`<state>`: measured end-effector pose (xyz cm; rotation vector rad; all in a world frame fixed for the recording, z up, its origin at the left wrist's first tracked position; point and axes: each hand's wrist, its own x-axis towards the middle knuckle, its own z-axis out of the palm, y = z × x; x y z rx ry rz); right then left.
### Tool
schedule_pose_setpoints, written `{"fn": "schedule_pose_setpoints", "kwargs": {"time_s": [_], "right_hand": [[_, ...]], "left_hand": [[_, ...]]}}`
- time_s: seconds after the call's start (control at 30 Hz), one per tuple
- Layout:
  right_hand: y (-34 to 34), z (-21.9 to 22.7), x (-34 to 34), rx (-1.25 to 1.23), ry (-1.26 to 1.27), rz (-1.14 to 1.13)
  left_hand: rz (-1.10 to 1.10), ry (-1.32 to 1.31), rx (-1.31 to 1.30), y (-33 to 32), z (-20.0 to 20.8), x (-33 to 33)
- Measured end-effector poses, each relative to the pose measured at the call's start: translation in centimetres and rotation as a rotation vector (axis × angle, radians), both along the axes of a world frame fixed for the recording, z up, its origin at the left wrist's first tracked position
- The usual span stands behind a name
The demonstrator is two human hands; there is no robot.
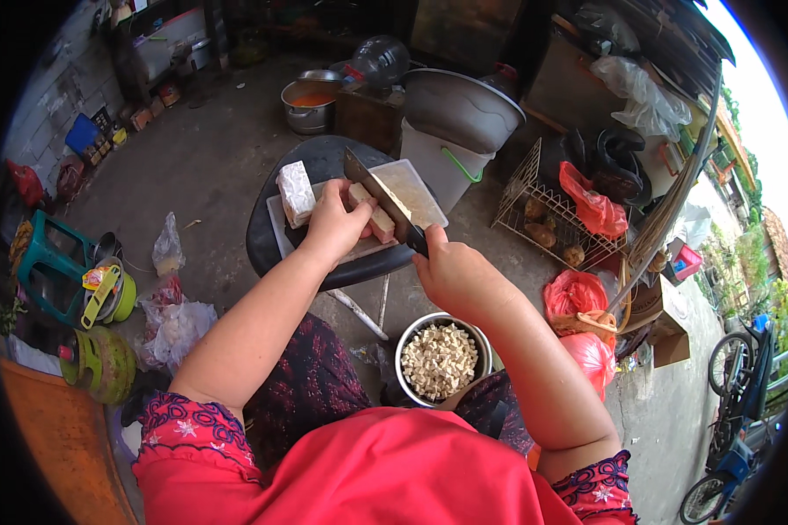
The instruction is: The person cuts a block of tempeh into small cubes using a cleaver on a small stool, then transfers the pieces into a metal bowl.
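A translucent white cutting board (422, 187) lies on a round black stool (263, 229) in front of me. My left hand (334, 226) is closed on a pale brown block that looks like tempeh (378, 224), its fingertips close to the blade. My right hand (460, 269) grips the black handle of a wide kitchen knife (383, 191), its blade slanting across the board against the block. Left of my left hand, a larger whitish block (297, 194) rests on the board's edge. Between my knees stands a metal pot (400, 371) filled with small pale cubes (440, 359).
Behind the stool are a pot of orange liquid (310, 98) and a grey basin (460, 105) on a white bucket. A wire rack (534, 206) and red plastic bags (574, 297) stand at right. At left are a green stool (54, 254) and plastic bags (177, 328).
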<state>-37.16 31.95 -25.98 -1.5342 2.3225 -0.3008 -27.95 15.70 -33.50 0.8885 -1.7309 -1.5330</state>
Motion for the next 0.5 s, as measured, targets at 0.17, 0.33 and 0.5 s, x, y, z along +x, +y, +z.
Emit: {"fn": "schedule_pose_setpoints", "kwargs": {"time_s": [0.17,0.33,0.5], "right_hand": [[3.2,1.6,0.0,-0.004,0.006,0.018],[8.4,4.7,1.0,0.129,0.025,-0.024],[12.5,6.7,1.2,0.164,0.072,-0.052]], "left_hand": [[-0.033,-0.061,0.015,-0.1,0.3,-0.2],[-0.029,-0.083,-0.012,-0.1,0.2,0.0],[-0.059,-0.134,-0.101,-0.3,0.7,1.1]]}}
